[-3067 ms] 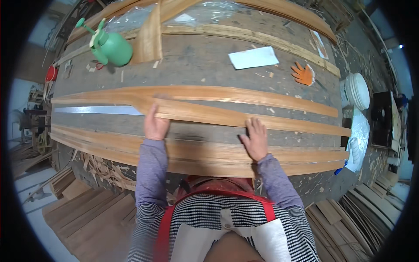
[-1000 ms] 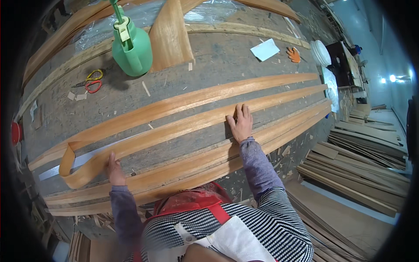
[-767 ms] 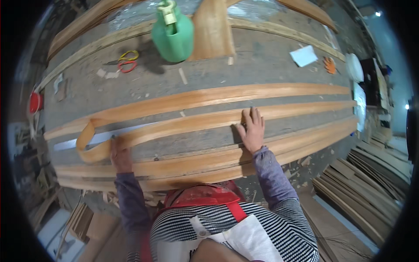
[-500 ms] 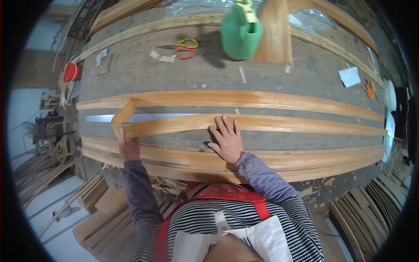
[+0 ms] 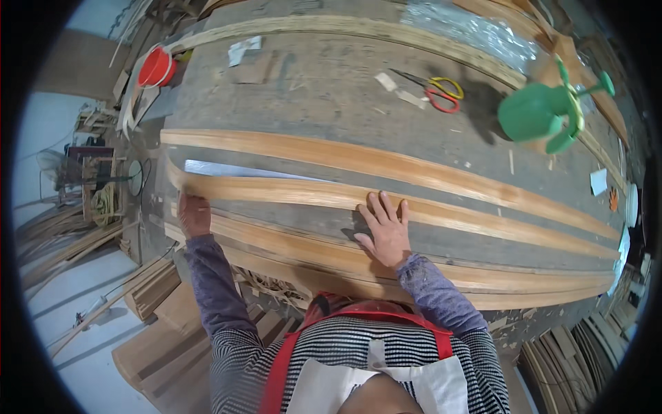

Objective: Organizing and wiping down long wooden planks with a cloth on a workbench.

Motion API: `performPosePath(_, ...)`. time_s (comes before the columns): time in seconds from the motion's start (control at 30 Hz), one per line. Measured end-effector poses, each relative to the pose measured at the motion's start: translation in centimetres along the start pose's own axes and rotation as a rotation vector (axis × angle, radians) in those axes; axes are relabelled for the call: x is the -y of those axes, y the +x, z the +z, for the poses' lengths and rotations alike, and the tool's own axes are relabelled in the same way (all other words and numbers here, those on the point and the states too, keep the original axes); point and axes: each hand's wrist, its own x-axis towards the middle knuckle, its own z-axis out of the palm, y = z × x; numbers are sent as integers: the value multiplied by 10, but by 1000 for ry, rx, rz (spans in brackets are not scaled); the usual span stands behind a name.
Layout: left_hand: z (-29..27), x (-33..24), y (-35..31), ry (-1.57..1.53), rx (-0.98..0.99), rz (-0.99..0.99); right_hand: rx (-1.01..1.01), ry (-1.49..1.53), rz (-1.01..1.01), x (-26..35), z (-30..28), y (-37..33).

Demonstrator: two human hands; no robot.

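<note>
My left hand (image 5: 195,212) grips a long, thin wood veneer strip (image 5: 283,188) near its left end, fingers closed round its edge and partly hidden. The strip's end curls up just beyond this hand. My right hand (image 5: 386,231) lies flat on the same strip farther right, fingers spread, holding nothing. Behind the strip's left part a pale, shiny band (image 5: 234,169) shows on the worktable (image 5: 324,90). Another veneer strip (image 5: 386,169) runs along the far side. Several more strips (image 5: 310,252) lie between my hands and my body.
Scissors (image 5: 441,96) with red and yellow handles lie beyond the strips. A green spray bottle (image 5: 531,114) stands at the far right, a red bucket (image 5: 157,67) at the far left. A wooden batten (image 5: 345,26) crosses the back. A fan (image 5: 58,169) stands off to the left.
The view has swung left, so the table's things appear farther right. The strip's raised, folded left end has straightened out leftward in my left hand. My right hand still lies on the strip.
</note>
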Motion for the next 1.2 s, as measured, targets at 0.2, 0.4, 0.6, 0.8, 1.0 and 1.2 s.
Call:
performPosePath(0.2, 5, 31, 51, 571, -261, 213, 27, -39, 64, 39, 27, 32)
performPosePath(0.4, -24, 68, 71, 884, -365, 245, 65, -71, 66, 50, 30, 38)
performPosePath(0.6, -29, 94, 70, 982, -453, 248, 75, -89, 76, 49, 29, 39)
performPosePath(0.8, -27, 102, 72, 991, -521, 339, 82, -87, 60, 52, 28, 40)
performPosePath(1.0, -24, 104, 71, 1001, -541, 310, 99, -102, 75, 53, 27, 40)
performPosePath(1.2, -17, 106, 73, 1030, -565, 280, 96, -117, 91, 55, 27, 41)
